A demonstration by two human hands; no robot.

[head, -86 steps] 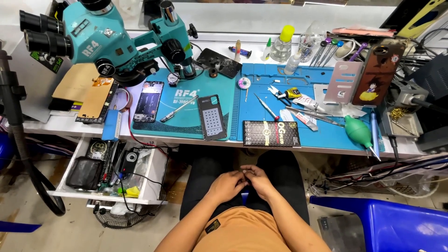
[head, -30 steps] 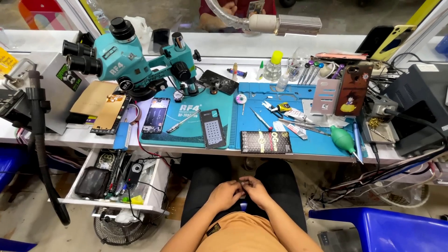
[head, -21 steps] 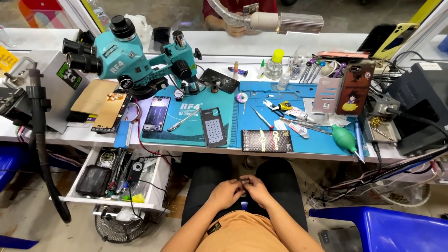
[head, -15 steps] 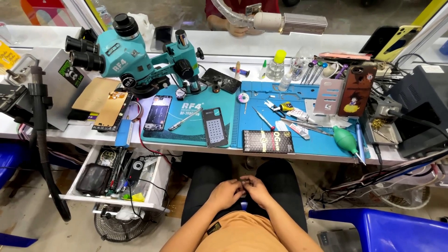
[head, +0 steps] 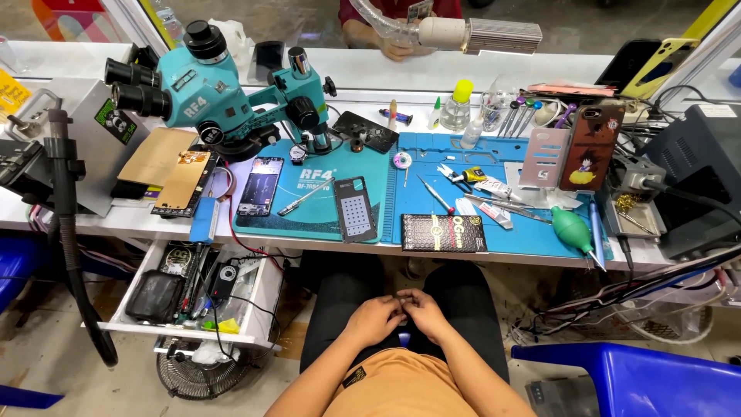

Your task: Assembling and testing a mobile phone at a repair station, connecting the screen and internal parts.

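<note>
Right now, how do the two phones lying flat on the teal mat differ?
The phone near the microscope shows a dark glossy face; the phone at the mat's front edge shows a pale panel with a dot grid. The first lies further back, the second nearer the person. Both lie flat, apart from both hands.

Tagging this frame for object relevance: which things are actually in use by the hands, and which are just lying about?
In use:
- left hand and right hand, fingertips together over the lap on something too small to identify

Lying about:
- teal microscope
- blue work mat
- opened phone
- tweezers
- green air blower
- open drawer
</note>
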